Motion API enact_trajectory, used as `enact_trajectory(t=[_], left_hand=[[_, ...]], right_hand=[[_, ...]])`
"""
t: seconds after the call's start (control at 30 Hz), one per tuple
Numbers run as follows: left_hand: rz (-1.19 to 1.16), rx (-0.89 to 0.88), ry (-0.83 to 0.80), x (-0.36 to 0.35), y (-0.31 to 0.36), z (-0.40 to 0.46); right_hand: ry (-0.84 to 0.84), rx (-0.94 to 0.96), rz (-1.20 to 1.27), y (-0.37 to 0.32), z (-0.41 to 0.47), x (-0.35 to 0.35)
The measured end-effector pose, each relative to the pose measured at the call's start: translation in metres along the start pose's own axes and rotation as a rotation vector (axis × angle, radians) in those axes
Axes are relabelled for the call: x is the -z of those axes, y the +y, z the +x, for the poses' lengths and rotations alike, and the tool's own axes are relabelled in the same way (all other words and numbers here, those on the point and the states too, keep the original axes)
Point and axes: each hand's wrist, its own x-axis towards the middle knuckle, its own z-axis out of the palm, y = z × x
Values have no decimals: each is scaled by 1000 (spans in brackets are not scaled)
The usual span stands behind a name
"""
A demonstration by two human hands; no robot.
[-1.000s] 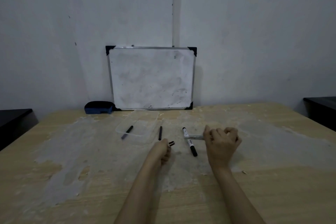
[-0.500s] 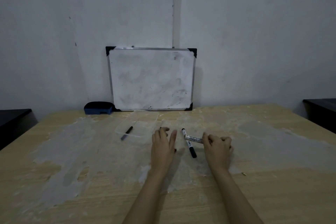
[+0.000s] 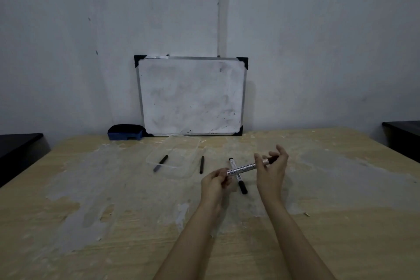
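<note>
Marker [image 3: 244, 168], a slim white printed cylinder with a dark tip, is held tilted above the middle of the scuffed wooden table [image 3: 91, 211]. The left hand [image 3: 214, 183] pinches its pale end; the right hand [image 3: 270, 170] pinches the dark end, other fingers spread.

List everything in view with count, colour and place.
whiteboard: one, white, black corners, leaning on the wall
eraser: one, blue, left of the whiteboard
plastic tray: one, clear, before the whiteboard
left pen: one, black, at the tray's left side
right pen: one, black, just right of the tray
lying marker: one, white and black, on the table
held marker: one, white, dark right end, above the table
table: one, pale wood, grey patches
left hand: pinches the held marker's left end
right hand: holds its right end
</note>
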Motion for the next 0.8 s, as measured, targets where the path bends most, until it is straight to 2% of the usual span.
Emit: enact_trajectory(t=[0.13,0.27,0.37,0.53,0.67,0.73,0.8], left_hand=[[-235,163,-43,2,5,-2],[-372,308,-127,1,8,-8],[-403,360,-171,2,10,-11],[-82,240,-221,7,17,-11],[363,52,-220,21,41,-8],[556,-87,-154,32,57,-3],[697,-273,14,44,70,3]], right_hand=[[-6,60,268,-16,-1,-2],[-33,336,180,-26,-6,-6],[-36,367,150,-27,-7,-6],[113,87,416,-11,4,1],[279,-222,616,5,13,10],[342,-332,664,11,15,14],[369,-412,682,17,15,16]])
